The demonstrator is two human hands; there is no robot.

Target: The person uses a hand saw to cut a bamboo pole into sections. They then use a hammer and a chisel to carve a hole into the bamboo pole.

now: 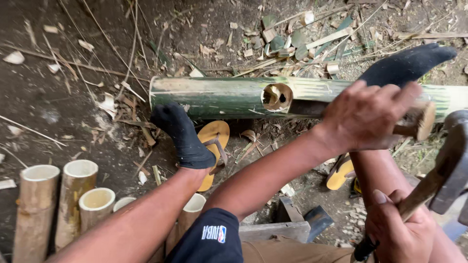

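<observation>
The left hand [363, 117] is gripping a wooden-handled chisel [417, 122] against the green bamboo pole [214, 97] lying crosswise on the ground, while the right hand [397, 231], fingers wrapped around the hammer [446, 170], is hovering just beside it

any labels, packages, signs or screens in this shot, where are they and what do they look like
Printed logo patch: bottom centre, on the dark sock or sleeve over the near knee; small pale lettering with a red and blue emblem beside it.
No packages, signs or screens show among the bamboo pole, the cut bamboo tubes and the chips on the ground.
</observation>
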